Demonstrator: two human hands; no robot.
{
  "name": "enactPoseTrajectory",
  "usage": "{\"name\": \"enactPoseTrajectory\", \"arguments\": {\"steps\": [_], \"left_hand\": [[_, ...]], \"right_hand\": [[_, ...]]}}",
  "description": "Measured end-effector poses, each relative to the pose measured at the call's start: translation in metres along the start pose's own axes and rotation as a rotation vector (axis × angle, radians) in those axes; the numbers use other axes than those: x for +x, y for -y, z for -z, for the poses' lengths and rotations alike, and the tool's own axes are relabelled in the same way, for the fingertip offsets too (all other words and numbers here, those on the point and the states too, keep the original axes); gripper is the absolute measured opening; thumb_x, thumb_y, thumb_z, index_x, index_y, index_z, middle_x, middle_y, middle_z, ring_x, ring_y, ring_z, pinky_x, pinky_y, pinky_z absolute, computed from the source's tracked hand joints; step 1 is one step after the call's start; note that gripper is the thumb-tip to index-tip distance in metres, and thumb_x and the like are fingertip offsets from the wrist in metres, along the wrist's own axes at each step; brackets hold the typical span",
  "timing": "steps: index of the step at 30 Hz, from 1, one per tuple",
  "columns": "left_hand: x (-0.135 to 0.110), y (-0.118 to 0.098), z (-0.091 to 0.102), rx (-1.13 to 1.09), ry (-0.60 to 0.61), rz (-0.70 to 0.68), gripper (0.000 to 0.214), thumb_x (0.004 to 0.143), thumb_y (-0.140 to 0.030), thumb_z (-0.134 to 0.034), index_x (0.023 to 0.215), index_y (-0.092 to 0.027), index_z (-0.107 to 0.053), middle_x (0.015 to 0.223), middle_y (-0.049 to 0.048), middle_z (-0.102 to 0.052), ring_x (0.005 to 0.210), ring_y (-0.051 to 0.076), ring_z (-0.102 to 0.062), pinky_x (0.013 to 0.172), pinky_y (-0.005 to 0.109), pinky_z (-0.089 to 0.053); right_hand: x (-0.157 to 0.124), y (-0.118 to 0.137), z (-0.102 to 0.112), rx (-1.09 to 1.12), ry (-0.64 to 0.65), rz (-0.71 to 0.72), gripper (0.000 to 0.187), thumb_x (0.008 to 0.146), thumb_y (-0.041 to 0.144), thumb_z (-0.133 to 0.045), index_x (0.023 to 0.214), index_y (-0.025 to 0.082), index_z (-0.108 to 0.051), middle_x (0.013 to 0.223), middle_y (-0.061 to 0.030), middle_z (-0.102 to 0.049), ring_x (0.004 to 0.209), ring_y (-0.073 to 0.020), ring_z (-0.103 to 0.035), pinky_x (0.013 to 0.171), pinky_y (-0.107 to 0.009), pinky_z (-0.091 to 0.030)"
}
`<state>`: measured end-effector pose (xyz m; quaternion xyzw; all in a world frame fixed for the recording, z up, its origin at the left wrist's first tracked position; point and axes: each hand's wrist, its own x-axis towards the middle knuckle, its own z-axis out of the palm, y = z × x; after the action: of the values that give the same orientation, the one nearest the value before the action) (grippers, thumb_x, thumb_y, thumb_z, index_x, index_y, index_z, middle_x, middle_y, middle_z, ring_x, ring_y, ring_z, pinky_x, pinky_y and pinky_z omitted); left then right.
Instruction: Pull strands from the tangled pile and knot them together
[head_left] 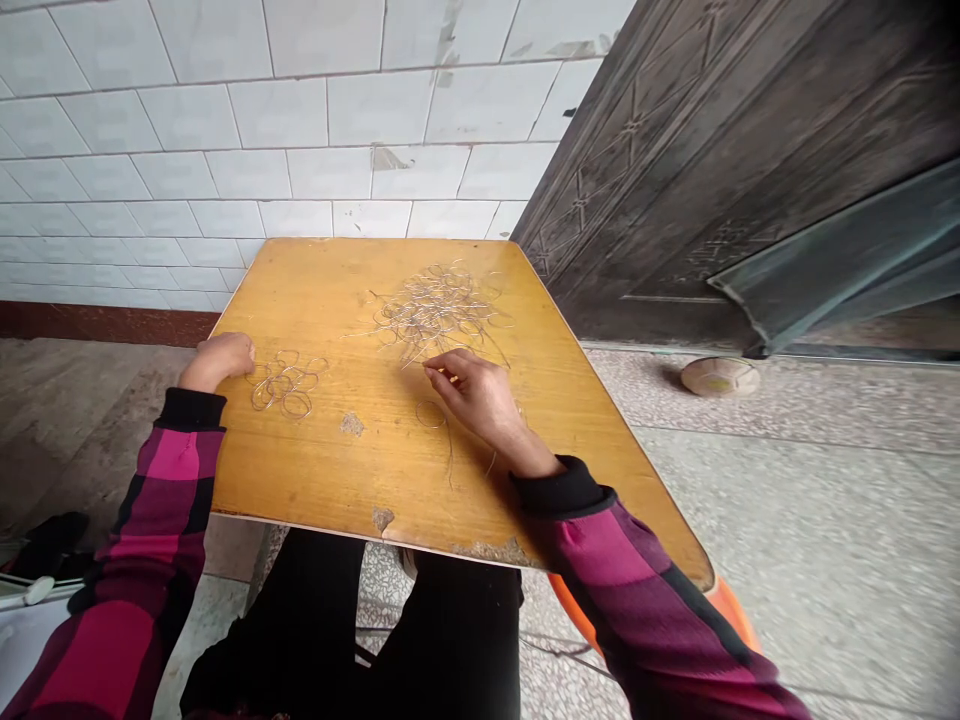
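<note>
Chipped yellow wood tabletop (322, 300); tangled thin wire loops (435, 310); right hand (480, 400) pinched, hold unclear; left hand (217, 362) curled, empty

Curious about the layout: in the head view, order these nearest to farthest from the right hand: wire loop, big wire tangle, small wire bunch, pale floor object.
From the right hand:
1. Wire loop, just beside it.
2. Big wire tangle, table's far side.
3. Small wire bunch, table's left.
4. Pale floor object, right of table.

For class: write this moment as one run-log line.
left hand: on wooden table edge by wire loops | right hand: pinching thin wire | tangled wire heap: ahead on table
</note>
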<state>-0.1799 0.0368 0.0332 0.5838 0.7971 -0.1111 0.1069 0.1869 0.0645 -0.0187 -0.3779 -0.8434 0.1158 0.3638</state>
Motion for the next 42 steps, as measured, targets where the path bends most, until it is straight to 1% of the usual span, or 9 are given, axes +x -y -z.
{"name": "enactPoseTrajectory", "arguments": {"steps": [4, 8, 11, 15, 19, 27, 31, 36, 42], "left_hand": [[-0.004, -0.016, 0.003, 0.086, 0.006, 0.038, 0.01, 0.06, -0.019, -0.056, 0.066, -0.019, -0.064, 0.085, 0.0098, -0.071, 0.08, 0.027, -0.064, 0.062, 0.031, -0.041], [-0.012, -0.009, 0.008, 0.0, -0.156, -0.036, 0.008, 0.061, -0.021, -0.054, 0.062, -0.019, -0.061, 0.076, 0.0073, -0.069, 0.072, 0.023, -0.062, 0.057, 0.028, -0.036], [-0.02, -0.007, 0.012, -0.177, -0.242, -0.193, 0.008, 0.061, -0.024, -0.053, 0.058, -0.019, -0.058, 0.064, 0.0032, -0.064, 0.064, 0.018, -0.057, 0.054, 0.026, -0.035], [-0.026, -0.017, 0.009, -0.504, -0.272, -0.357, 0.008, 0.06, -0.024, -0.054, 0.062, -0.018, -0.059, 0.058, -0.0001, -0.06, 0.058, 0.015, -0.055, 0.054, 0.025, -0.037], [-0.028, -0.035, 0.0, -0.898, -0.324, -0.416, 0.011, 0.061, -0.021, -0.057, 0.072, -0.017, -0.058, 0.057, -0.0016, -0.058, 0.05, 0.012, -0.053, 0.051, 0.023, -0.039], [-0.038, -0.068, -0.01, -1.313, -0.518, -0.544, 0.01, 0.068, -0.017, -0.064, 0.077, -0.016, -0.06, 0.061, -0.0017, -0.06, 0.051, 0.009, -0.054, 0.048, 0.022, -0.044], [-0.048, -0.083, -0.014, -1.583, -0.418, -0.589, 0.013, 0.07, -0.019, -0.068, 0.079, -0.016, -0.06, 0.067, 0.0, -0.064, 0.055, 0.009, -0.056, 0.05, 0.021, -0.045], [-0.06, -0.106, -0.027, -1.741, -0.174, -0.62, 0.016, 0.069, -0.02, -0.072, 0.079, -0.015, -0.06, 0.068, 0.0008, -0.065, 0.055, 0.008, -0.056, 0.05, 0.02, -0.045], [-0.065, -0.122, -0.04, -1.835, -0.155, -0.594, 0.019, 0.07, -0.021, -0.073, 0.081, -0.016, -0.059, 0.071, 0.0001, -0.066, 0.058, 0.009, -0.058, 0.054, 0.02, -0.046]], "right_hand": [[0.0, -0.001, -0.001, -0.008, -0.007, 0.02, 0.02, 0.088, 0.022, -0.049, 0.087, 0.014, -0.068, 0.083, -0.0089, -0.067, 0.066, -0.016, -0.061, 0.06, -0.028, -0.047], [0.0, -0.002, -0.002, -0.005, -0.009, 0.03, 0.019, 0.088, 0.023, -0.05, 0.087, 0.014, -0.067, 0.082, -0.0086, -0.067, 0.066, -0.0157, -0.061, 0.06, -0.027, -0.047], [0.0, -0.002, -0.002, 0.002, 0.0, 0.028, 0.02, 0.088, 0.022, -0.05, 0.088, 0.014, -0.068, 0.083, -0.009, -0.067, 0.064, -0.0152, -0.06, 0.06, -0.027, -0.047], [0.0, -0.001, -0.002, 0.003, 0.026, 0.029, 0.02, 0.088, 0.021, -0.049, 0.089, 0.013, -0.068, 0.084, -0.0096, -0.067, 0.065, -0.0155, -0.06, 0.061, -0.028, -0.047], [0.0, 0.0, -0.003, -0.001, 0.055, 0.024, 0.019, 0.088, 0.02, -0.049, 0.089, 0.014, -0.067, 0.085, -0.0095, -0.067, 0.068, -0.0162, -0.06, 0.063, -0.028, -0.046], [-0.001, 0.007, -0.005, 0.098, 0.107, -0.01, 0.017, 0.088, 0.019, -0.05, 0.086, 0.015, -0.066, 0.083, -0.0078, -0.065, 0.069, -0.015, -0.059, 0.064, -0.028, -0.046], [-0.001, 0.01, -0.006, 0.239, 0.089, -0.099, 0.015, 0.087, 0.024, -0.054, 0.085, 0.016, -0.066, 0.077, -0.005, -0.064, 0.066, -0.0131, -0.056, 0.062, -0.026, -0.046], [-0.002, 0.016, -0.006, 0.749, 0.211, -0.342, 0.03, 0.083, 0.042, -0.062, 0.095, 0.015, -0.065, 0.069, 0.0004, -0.06, 0.054, -0.0083, -0.054, 0.053, -0.023, -0.047], [-0.002, 0.022, -0.011, 1.077, 0.316, -0.481, 0.035, 0.072, 0.047, -0.074, 0.086, 0.015, -0.067, 0.082, -0.0025, -0.069, 0.057, -0.0059, -0.057, 0.049, -0.018, -0.048]]}}
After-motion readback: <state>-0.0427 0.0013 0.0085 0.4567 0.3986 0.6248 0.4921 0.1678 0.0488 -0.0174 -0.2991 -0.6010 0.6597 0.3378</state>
